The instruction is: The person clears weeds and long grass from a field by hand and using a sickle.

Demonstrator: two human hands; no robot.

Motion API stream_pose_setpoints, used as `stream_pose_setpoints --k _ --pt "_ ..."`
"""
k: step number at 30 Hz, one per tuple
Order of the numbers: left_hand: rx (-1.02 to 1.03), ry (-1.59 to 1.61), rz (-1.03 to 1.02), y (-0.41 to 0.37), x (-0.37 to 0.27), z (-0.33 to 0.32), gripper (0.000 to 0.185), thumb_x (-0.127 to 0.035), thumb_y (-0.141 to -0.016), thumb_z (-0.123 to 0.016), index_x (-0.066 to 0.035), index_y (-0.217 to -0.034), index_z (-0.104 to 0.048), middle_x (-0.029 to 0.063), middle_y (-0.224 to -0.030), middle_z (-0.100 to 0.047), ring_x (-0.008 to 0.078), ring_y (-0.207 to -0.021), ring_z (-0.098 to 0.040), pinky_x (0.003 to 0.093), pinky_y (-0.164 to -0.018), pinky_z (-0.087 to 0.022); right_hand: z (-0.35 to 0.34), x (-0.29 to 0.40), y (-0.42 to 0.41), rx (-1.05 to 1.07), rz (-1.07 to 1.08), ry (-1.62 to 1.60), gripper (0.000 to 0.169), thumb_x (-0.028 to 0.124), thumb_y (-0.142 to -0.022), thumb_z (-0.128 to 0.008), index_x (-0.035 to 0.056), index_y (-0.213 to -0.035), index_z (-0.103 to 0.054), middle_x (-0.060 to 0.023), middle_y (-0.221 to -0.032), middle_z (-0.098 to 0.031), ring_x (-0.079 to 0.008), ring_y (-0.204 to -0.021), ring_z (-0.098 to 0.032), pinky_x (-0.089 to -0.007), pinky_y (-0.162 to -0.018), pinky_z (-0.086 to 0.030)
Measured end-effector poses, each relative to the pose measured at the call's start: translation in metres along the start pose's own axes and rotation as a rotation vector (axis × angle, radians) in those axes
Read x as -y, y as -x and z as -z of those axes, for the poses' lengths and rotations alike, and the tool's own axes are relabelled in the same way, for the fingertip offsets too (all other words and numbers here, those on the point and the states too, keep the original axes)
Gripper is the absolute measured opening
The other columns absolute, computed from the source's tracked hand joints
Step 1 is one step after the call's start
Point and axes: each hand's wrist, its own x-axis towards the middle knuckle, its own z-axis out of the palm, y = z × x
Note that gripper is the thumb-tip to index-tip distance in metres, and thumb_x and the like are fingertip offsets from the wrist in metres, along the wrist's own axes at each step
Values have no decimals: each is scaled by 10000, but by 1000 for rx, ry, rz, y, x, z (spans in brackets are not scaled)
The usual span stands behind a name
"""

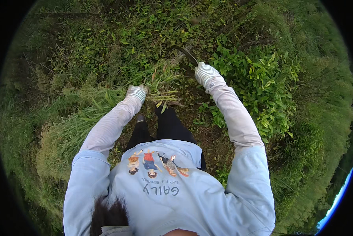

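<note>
My left hand (pixel 137 93), in a striped work glove, is closed around a bundle of cut green weeds (pixel 88 113). The stem ends (pixel 164 96) stick out to its right, and the feathery tops spread down to the left. My right hand (pixel 206 73), gloved alike, grips a sickle; its handle is hidden in the fist. The dark curved sickle blade (pixel 188 55) points up and left over low plants, apart from the bundle.
A leafy green bush (pixel 262 85) stands just right of my right hand. Low leafy ground cover (pixel 129 44) grows ahead, and tall grass (pixel 327 118) rises at the right. My shoe (pixel 140 118) is on the ground below my left hand, near brown soil and dry litter (pixel 216 141).
</note>
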Motion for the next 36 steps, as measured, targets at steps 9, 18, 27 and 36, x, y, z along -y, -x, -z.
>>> stream_pose_setpoints --k 9,18,27,36 --pt "-91 -13 134 13 10 -6 342 -246 -957 -378 -89 -1218 -533 90 -1196 -588 273 -1020 -609 471 -861 -461 -85 38 -168 405 222 427 308 197 -919 -472 94 -1170 -617 -138 -1221 -590 -303 -1132 -566 -405 -931 -457" --pt "-69 238 169 -28 -40 5 387 -338 -965 -353 -132 -1236 -536 110 -1223 -572 278 -1090 -575 507 -910 -423 -149 -109 -37 102 -379 -75 359 315 -968 -382 39 -1141 -533 -204 -1046 -639 -389 -976 -599 -457 -812 -493" --pt "-185 461 163 -14 -25 41 350 -252 -945 -440 -190 -1276 -534 86 -1266 -550 260 -1144 -551 468 -939 -412 -155 -303 270 -327 -679 -235 459 315 -979 -386 -81 -1169 -519 -275 -1014 -618 -411 -908 -578 -413 -795 -460" --pt "-295 1027 634 196 73 -79 489 -428 -909 -447 -55 -1207 -552 178 -1215 -577 331 -1145 -535 432 -972 -406 -106 -162 103 -535 -105 -205 570 411 -966 -433 -73 -1265 -469 -259 -1176 -571 -371 -1036 -568 -355 -861 -476"
